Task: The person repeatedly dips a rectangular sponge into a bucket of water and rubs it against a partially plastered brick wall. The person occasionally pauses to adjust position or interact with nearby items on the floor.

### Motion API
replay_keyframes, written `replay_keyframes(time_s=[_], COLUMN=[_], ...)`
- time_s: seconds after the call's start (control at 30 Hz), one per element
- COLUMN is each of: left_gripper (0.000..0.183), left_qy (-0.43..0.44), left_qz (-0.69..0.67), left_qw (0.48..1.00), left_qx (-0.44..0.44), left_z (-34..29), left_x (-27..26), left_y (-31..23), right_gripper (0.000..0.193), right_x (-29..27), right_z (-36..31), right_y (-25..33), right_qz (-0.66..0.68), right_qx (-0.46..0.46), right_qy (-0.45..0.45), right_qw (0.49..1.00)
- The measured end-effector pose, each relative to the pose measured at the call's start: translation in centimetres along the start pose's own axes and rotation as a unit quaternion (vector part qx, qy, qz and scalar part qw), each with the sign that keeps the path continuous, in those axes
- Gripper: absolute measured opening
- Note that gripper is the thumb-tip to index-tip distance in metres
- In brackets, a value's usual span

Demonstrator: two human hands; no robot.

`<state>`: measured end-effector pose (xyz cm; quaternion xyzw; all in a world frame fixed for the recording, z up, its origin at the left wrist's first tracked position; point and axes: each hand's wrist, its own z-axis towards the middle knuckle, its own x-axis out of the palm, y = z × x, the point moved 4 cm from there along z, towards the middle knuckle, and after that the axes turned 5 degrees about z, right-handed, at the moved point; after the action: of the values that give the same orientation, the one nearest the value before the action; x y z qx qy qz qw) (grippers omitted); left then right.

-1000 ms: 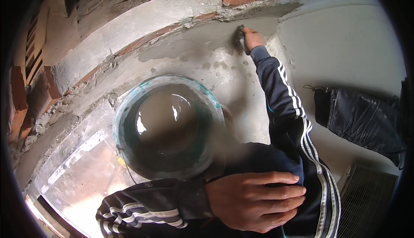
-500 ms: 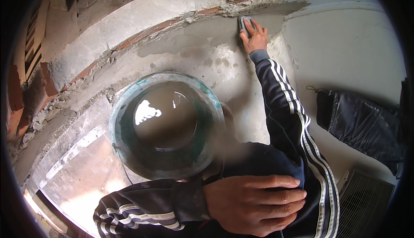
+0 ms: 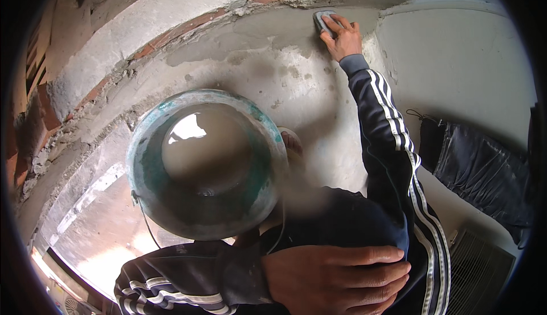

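At the top, my right hand (image 3: 343, 37) grips a small grey pad with rounded corners (image 3: 325, 24) and presses it on the damp grey mortar (image 3: 256, 33) beneath the rough brick edge. Whether the pad is sponge or something harder, I cannot tell. My left hand (image 3: 342, 278) lies palm down on my dark clothing near the lower edge, fingers stretched out and holding nothing. Between my left forearm and the wall stands a green bucket (image 3: 139, 161), its rim smeared with dried cement. Murky greyish-brown water (image 3: 211, 155) fills its lower part, with bright light reflected on it.
Broken brick and crumbling mortar (image 3: 154, 47) run along the upper left. A smooth grey wall surface (image 3: 450, 58) lies to the right, beside a black wrinkled cover (image 3: 478, 161). A grille (image 3: 476, 269) shows at lower right. My foot (image 3: 292, 141) partly shows beside the bucket.
The view has shifted slightly, so the bucket appears farther left. My right wrist has swung a little rightward and the pad has turned slightly. My left hand stays resting.
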<state>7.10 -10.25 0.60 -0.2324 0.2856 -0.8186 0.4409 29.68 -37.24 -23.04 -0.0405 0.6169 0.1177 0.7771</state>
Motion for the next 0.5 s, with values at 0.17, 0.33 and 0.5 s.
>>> replay_keyframes(time_s=[0.17,0.33,0.5], left_gripper=[0.020,0.022,0.022], left_qy=[-0.022,0.010,-0.046], left_qz=[0.024,0.029,0.040], left_qw=[0.999,0.999,0.998], left_qx=[0.000,0.011,-0.009], left_z=[0.2,0.6,0.3], left_x=[0.6,0.8,1.2], left_y=[0.2,0.5,0.3], right_gripper=[0.037,0.036,0.037], right_x=[-0.1,0.2,0.0], right_z=[0.5,0.2,0.6], right_y=[1.0,0.5,-0.1], right_qz=[0.057,0.027,0.016], right_qx=[0.015,-0.024,-0.006], right_qy=[-0.032,-0.047,0.017], right_qw=[0.998,0.998,1.000])
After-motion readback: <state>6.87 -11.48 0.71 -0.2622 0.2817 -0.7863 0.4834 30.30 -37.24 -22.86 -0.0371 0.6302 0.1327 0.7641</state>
